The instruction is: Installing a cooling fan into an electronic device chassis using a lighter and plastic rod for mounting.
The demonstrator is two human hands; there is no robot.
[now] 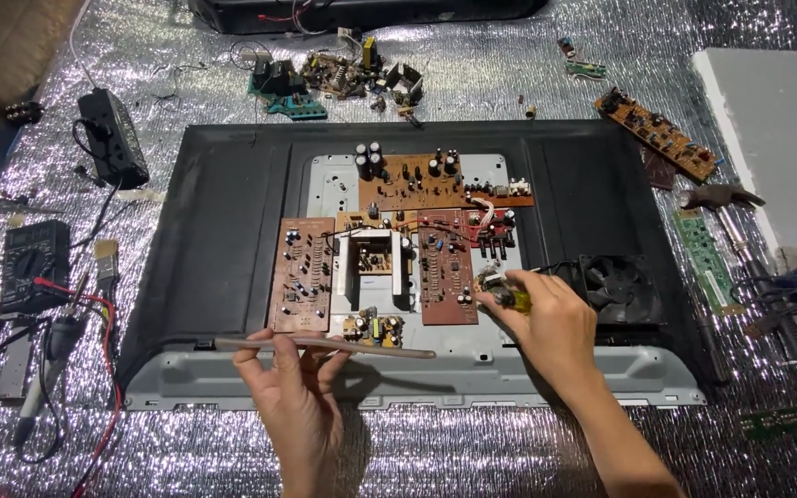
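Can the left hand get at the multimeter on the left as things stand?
Probably not freely: the left hand already holds a thin rod, though nothing blocks the way to the multimeter.

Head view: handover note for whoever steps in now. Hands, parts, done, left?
Left hand: holds a long thin rod level over the panel's lower edge.
Right hand: grips a yellow-handled tool at the brown board, right of the white frame.
Parts: open TV back flat on foil mat; multimeter left, fan right.
Done: rear cover off, boards exposed.
Left: boards are not removed.
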